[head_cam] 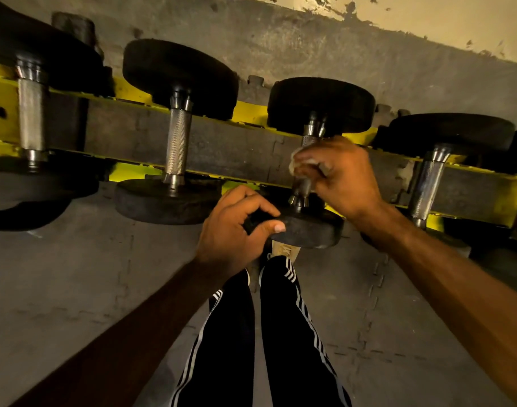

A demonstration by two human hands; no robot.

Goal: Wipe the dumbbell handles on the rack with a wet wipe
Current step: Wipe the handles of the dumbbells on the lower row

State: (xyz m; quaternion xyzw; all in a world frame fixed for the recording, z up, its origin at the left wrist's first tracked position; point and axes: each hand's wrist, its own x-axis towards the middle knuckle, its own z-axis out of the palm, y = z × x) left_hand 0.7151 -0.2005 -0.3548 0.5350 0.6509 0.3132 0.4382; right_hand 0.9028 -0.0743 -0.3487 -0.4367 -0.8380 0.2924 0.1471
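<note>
right hand (336, 171): squeezing my wet wipe (302, 160) round the dumbbell handle (308, 140)
left hand (236, 227): gripping the plate (310, 230) at the handle's 6 o'clock

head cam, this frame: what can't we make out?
Head view:
Third dumbbell's handle: middle hidden by the right hand and wet wipe.
Wet wipe: mostly inside the right hand's grip, blurred.
Near plate: left edge covered by the left hand gripping it.
Leftmost dumbbell: plates cut off by the frame's left edge.
Shoe: mostly under the near plate.
</note>
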